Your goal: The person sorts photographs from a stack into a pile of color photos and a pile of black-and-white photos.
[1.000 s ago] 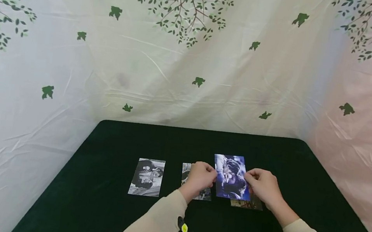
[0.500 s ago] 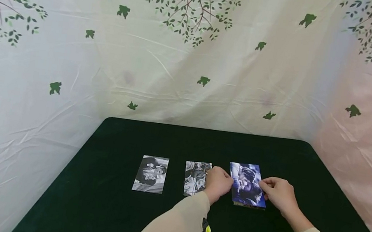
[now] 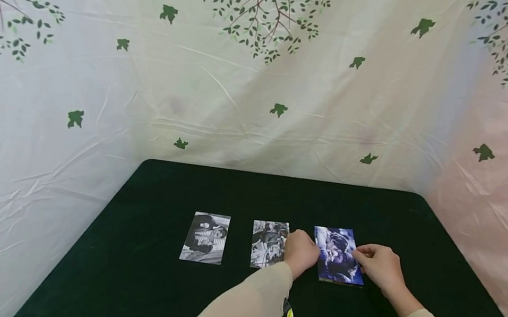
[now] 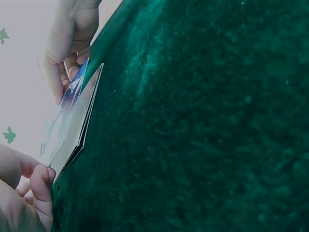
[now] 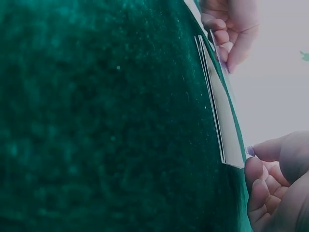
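In the head view a blue-tinted photo card [image 3: 339,256] is held flat between both hands. My left hand [image 3: 301,251] pinches its left edge, and my right hand [image 3: 380,267] pinches the right edge between thumb and fingers. Seen from the left wrist, the card slants slightly apart from a thin stack of cards [image 4: 77,130] lying on the green cloth underneath. The right wrist view shows this stack [image 5: 219,111] too, with a narrow gap below the raised card. From above, the blue card hides nearly all of the stack.
Two black-and-white photo cards lie to the left, one at the far left [image 3: 205,239] and one in the middle [image 3: 268,243], partly behind my left hand. Dark green cloth covers the table [image 3: 132,281]. A leaf-patterned curtain [image 3: 222,106] hangs behind it.
Both hands have carried the blue card right and down until it lines up over the stack, covering the brownish card that showed beneath. In the last half second it has lowered slightly.
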A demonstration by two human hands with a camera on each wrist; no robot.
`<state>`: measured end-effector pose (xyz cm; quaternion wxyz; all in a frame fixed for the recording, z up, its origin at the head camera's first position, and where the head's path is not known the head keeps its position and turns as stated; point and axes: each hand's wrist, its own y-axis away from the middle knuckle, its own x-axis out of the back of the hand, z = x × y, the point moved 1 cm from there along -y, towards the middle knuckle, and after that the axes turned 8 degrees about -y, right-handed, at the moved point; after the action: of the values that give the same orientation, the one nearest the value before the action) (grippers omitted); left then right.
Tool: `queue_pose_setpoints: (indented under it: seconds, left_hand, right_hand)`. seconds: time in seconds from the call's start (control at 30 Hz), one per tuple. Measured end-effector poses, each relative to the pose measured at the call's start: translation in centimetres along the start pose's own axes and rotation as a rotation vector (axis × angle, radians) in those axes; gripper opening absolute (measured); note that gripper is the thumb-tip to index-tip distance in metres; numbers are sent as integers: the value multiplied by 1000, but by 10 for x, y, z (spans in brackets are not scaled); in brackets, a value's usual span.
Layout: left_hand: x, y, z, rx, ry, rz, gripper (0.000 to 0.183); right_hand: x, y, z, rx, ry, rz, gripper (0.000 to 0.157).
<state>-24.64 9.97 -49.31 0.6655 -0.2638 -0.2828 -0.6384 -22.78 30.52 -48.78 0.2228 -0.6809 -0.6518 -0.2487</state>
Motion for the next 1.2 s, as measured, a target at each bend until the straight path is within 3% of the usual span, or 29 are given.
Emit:
queue_pose_setpoints:
  seconds: [0.27, 0.73, 1.2]
  left_hand:
    - [-2, -1, 0, -7, -86, -17, 44]
    - [1, -2, 2, -6, -183, -64, 34]
    - [-4, -3, -1, -22, -137, -62, 32]
  right_hand:
    - [-3, -1, 4, -17, 16, -3, 34]
    - [-4, 2, 5, -26, 30, 0, 32]
    - [-5, 1, 9, -26, 45, -4, 28]
